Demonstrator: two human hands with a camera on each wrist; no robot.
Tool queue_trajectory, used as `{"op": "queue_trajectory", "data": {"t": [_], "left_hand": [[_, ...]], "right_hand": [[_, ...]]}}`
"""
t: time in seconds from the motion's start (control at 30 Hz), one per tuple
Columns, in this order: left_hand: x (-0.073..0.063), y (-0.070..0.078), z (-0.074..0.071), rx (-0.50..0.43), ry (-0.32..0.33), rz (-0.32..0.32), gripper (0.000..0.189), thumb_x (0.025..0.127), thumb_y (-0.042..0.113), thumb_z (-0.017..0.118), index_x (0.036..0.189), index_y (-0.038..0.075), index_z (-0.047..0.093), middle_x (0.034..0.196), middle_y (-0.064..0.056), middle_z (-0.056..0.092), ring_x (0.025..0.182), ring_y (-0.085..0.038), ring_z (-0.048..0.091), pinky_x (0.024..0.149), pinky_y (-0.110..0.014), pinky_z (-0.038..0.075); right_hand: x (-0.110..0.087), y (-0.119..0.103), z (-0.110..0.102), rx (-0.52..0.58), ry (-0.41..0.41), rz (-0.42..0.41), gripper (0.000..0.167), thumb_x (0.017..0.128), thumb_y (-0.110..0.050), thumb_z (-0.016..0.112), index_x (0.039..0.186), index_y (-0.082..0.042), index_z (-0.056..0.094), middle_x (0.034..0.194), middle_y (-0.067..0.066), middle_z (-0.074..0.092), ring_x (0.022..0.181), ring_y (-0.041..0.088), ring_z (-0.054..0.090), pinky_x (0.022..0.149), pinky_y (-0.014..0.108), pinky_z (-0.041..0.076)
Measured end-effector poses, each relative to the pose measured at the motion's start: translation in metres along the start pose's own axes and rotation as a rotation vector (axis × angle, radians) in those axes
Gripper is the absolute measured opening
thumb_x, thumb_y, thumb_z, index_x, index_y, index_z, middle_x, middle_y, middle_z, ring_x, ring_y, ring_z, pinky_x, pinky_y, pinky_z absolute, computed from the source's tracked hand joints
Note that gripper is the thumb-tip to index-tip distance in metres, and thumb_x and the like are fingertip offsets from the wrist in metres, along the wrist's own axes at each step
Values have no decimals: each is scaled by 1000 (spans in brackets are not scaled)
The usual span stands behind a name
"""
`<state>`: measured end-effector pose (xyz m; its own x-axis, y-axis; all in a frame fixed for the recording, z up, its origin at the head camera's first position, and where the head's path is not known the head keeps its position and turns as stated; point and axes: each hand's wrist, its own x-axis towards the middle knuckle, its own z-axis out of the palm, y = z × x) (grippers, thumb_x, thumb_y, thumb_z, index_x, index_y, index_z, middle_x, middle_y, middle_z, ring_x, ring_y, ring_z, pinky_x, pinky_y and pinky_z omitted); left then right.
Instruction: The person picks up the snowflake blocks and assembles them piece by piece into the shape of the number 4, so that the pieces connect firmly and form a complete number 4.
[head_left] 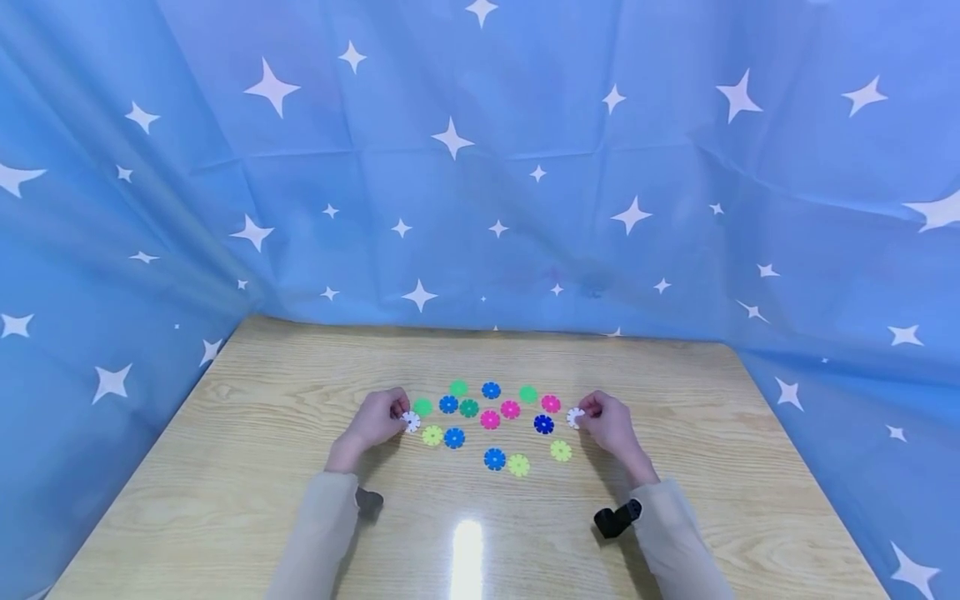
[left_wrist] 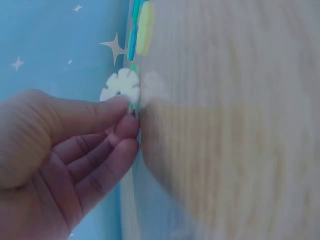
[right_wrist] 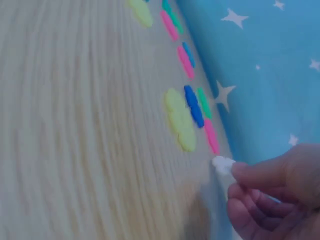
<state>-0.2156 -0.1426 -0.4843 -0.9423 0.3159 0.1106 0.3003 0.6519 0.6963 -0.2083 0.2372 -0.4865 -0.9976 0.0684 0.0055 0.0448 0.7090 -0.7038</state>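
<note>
My left hand (head_left: 378,418) pinches a white notched plastic disc (head_left: 410,422) between thumb and fingers, at the left end of a spread of similar discs. In the left wrist view this disc (left_wrist: 121,84) stands up on edge, its upper part showing above the thumb. At the opposite end, my right hand (head_left: 611,427) pinches another white notched disc (head_left: 574,417). The right wrist view shows that disc (right_wrist: 223,165) at the thumb tip, close over the table. A light green disc (head_left: 422,407) and a yellow one (head_left: 432,435) lie nearest the left hand; a pink disc (head_left: 551,403) and a dark blue one (head_left: 543,424) are near the right.
Between the hands, several more discs lie flat on the wooden table (head_left: 225,500), among them a teal one (head_left: 468,408) and a blue one (head_left: 494,459). A blue star-patterned curtain (head_left: 525,208) borders the table. Black wrist cameras (head_left: 617,521) hang under the sleeves.
</note>
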Motion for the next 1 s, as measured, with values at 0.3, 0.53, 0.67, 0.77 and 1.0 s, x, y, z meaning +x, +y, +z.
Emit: {"op": "queue_trajectory", "data": {"t": [0.3,0.53,0.67,0.77,1.0], "left_hand": [[-1,4,-1,-126,32,80,12,77,-10,66,81,1,61,73,-3,59,68,-12,54,61,-23,49],[-4,24,0,-183,40,92,6,81,-5,66,84,0,65,76,-3,62,70,-12,57,64,-23,52],[-4,36,1,-201,34,115,5,82,-4,66,86,-1,65,77,-3,62,71,-13,58,65,-23,54],[-3,43,3,-208,34,144,2,83,-1,66,85,-1,64,78,-3,62,71,-12,57,64,-23,54],[0,58,10,-213,50,213,5,85,3,67,85,-2,65,78,-4,63,68,-11,56,61,-23,54]], "right_hand": [[-13,-23,0,264,14,17,19,82,0,67,99,7,62,77,7,59,66,11,54,55,20,48],[-26,-48,7,433,-33,39,21,84,1,65,102,9,60,79,8,60,66,9,57,65,30,57],[-32,-59,12,495,-63,58,22,84,1,65,104,9,59,83,10,60,68,12,59,68,32,57],[-34,-65,15,554,-79,53,23,84,2,65,105,10,59,83,11,60,68,12,59,69,32,58],[-39,-78,18,609,-121,9,25,84,2,64,107,10,57,85,11,60,70,14,60,72,34,58]]}}
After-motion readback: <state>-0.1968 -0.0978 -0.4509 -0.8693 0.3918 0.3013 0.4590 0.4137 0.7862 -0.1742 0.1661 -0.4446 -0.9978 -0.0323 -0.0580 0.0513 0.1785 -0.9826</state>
